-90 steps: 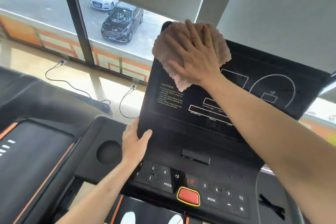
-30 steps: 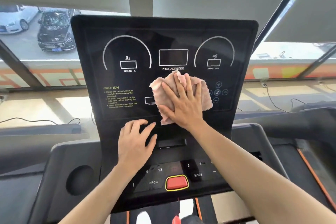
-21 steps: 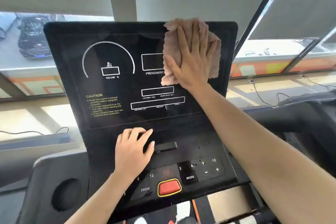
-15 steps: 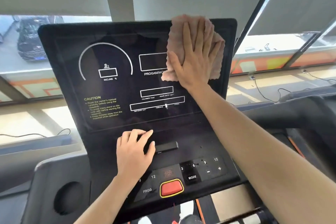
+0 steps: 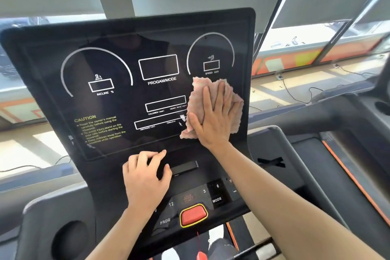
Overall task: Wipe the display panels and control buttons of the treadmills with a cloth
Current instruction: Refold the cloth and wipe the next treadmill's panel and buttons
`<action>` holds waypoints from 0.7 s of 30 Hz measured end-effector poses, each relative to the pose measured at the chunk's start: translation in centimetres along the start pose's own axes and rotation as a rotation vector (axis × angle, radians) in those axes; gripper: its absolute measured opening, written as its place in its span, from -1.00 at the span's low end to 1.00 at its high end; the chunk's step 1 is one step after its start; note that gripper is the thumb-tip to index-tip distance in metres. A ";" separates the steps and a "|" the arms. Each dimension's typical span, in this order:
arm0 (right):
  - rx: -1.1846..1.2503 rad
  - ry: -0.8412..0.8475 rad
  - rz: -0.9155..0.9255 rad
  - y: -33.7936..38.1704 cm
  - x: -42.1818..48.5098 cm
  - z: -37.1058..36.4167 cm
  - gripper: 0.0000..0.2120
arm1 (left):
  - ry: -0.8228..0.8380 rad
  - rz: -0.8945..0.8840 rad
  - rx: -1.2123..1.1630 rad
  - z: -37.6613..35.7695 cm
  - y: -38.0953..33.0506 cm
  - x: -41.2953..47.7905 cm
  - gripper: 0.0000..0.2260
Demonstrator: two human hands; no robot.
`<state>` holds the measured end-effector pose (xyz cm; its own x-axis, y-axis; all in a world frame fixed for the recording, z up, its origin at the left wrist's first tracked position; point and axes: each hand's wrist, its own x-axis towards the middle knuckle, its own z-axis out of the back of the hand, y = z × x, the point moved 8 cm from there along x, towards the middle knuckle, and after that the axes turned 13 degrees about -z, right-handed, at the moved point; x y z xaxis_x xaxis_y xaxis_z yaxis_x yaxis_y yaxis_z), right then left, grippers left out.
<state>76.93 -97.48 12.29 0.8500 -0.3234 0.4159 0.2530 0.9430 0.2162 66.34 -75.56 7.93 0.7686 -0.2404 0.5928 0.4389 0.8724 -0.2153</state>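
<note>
**Wiping the panel, lower right**

Your right hand (image 5: 213, 120) is flat, fingers straight, pressing the cloth (image 5: 197, 99) onto the display panel (image 5: 118, 65) so the palm spreads the contact. Your left hand (image 5: 145, 177), loosely curled and empty, rests below, likely as a brace. Control buttons (image 5: 216, 193) probably come next.

Gym, treadmill console (image 5: 126, 65), neighbouring treadmills (image 5: 348, 154)

Nubby cloth (image 5: 213, 107); glossy blk plastic display panel (image 5: 118, 65).
</note>
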 end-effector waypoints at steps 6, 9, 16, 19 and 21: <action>0.083 -0.075 -0.028 0.4 6.5 4.8 -0.22 | -0.013 0.001 0.014 0.0 -0.2 0.1 -0.72; 0.085 -0.128 -0.061 0.4 11.2 7.9 -0.24 | -0.020 -0.004 0.021 0.1 -0.3 0.2 -0.72; 0.258 -0.175 -0.078 -1.3 14.3 9.9 -0.23 | -0.005 -0.009 0.020 0.0 -0.3 0.1 -0.69; 0.281 -0.163 -0.095 -2.5 12.4 8.4 -0.26 | -0.008 -0.019 0.020 0.0 -0.4 -0.1 -0.69; 0.217 -0.099 -0.091 -3.8 10.1 6.3 -0.25 | -0.008 -0.016 0.017 0.0 -0.4 -0.1 -0.68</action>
<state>81.64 -104.85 21.20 0.7762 -0.4224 0.4680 0.2120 0.8740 0.4372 66.08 -75.84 7.93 0.7581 -0.2509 0.6020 0.4430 0.8755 -0.1929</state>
